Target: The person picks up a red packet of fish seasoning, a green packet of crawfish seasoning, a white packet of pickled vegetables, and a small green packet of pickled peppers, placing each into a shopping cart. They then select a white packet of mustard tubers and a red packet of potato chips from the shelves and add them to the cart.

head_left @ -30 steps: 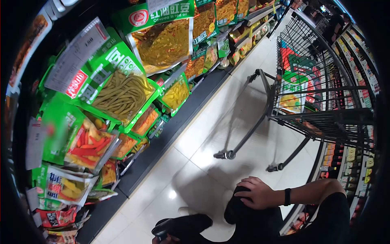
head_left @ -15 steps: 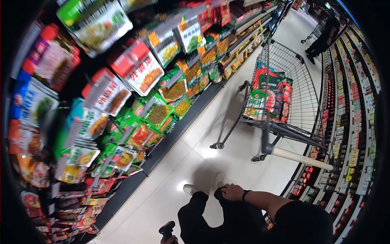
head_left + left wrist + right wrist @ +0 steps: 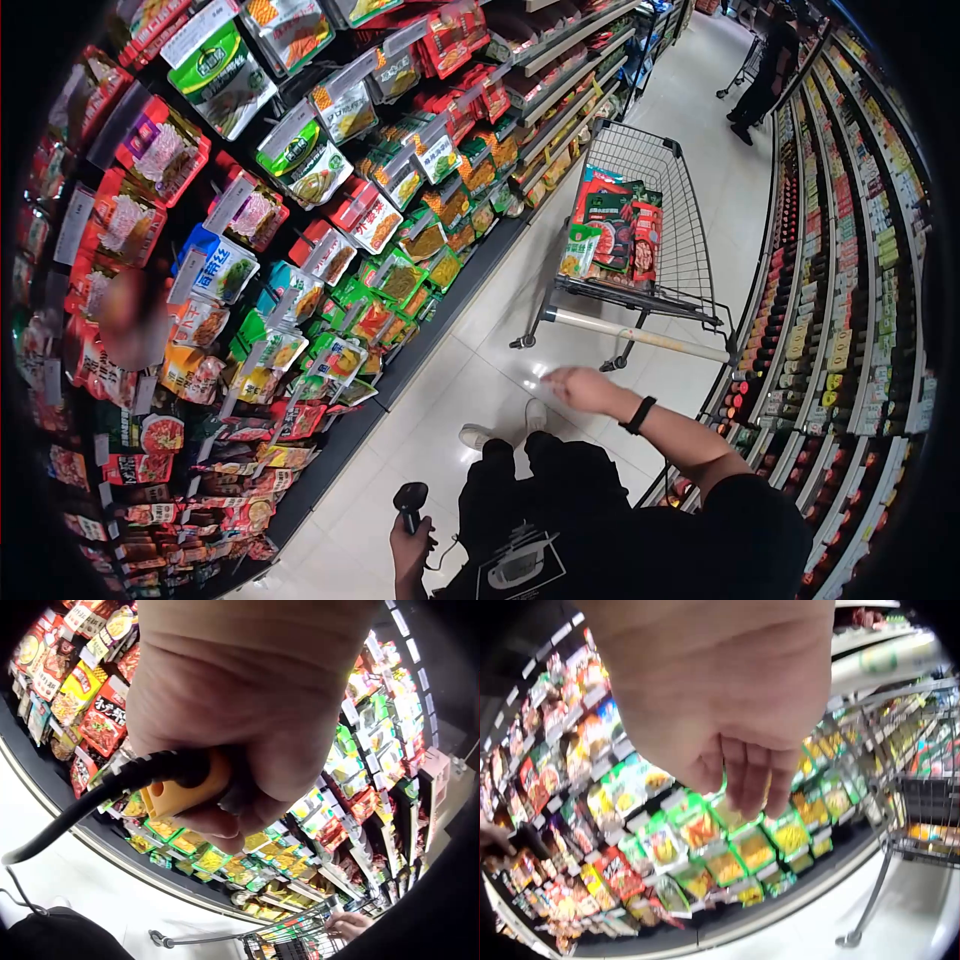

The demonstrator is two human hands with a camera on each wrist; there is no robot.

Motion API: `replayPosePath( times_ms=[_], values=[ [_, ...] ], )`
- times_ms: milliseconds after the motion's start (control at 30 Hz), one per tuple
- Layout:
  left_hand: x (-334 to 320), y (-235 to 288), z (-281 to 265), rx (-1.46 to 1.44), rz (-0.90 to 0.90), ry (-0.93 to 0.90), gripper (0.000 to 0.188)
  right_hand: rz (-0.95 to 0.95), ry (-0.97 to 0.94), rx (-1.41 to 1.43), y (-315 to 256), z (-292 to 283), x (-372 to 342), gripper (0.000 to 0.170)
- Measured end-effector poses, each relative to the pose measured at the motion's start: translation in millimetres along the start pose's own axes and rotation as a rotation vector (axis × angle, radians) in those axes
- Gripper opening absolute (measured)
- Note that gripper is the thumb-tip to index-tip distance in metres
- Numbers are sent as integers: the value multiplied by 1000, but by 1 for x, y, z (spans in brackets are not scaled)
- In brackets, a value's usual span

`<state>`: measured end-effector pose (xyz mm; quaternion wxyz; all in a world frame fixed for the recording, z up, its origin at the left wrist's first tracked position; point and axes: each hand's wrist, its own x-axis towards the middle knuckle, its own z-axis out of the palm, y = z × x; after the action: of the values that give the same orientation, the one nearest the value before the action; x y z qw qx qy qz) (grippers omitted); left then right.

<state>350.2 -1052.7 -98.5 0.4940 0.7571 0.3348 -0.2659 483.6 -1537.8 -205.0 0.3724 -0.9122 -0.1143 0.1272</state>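
Observation:
Low in the head view, my left hand [image 3: 410, 548] grips a handheld scanner [image 3: 410, 497] with a black head that points up. A black cable trails from it. The left wrist view shows the yellow-orange base of its handle [image 3: 195, 793] between my fingers, with the cable running off left. My right hand [image 3: 582, 390] is held out in front of me, a little short of the shopping cart's pale handle [image 3: 640, 335]. In the right wrist view its fingers [image 3: 756, 776] hang bent and hold nothing.
A shopping cart [image 3: 690, 200] with several red and green food packets [image 3: 630, 235] stands ahead in the aisle. Hanging packets fill the shelf [image 3: 340, 250] on my left, and bottles and jars line the shelf [image 3: 820, 330] on my right. Another person [image 3: 772, 75] stands farther up.
The view has pulled up and back from the close packets on the left, so more shelf shows. My right hand has left my knee and reaches forward. My left hand with the scanner has risen into view.

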Motion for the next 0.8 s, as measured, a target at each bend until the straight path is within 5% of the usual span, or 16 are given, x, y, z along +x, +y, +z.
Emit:
replayPosePath(
  times_ms=[167, 267, 400, 533, 800],
  values=[
    [-16, 51, 23, 63, 119, -42, 26, -26, 550, -252, -30, -114, -14, 27],
    [-23, 73, 33, 74, 194, -67, 27, 47, 623, -407, -9, -118, -13, 36],
    [-27, 102, 44, 92, 229, -72, 28, 340, 268, -446, 36, -90, -7, 48],
    [-31, 120, 55, 80, 238, -57, 27, 496, 108, -461, 49, -103, 18, 35],
    [-32, 132, 62, 25, 229, -10, 24, 512, 171, -420, 54, -112, 52, 33]
  ],
)
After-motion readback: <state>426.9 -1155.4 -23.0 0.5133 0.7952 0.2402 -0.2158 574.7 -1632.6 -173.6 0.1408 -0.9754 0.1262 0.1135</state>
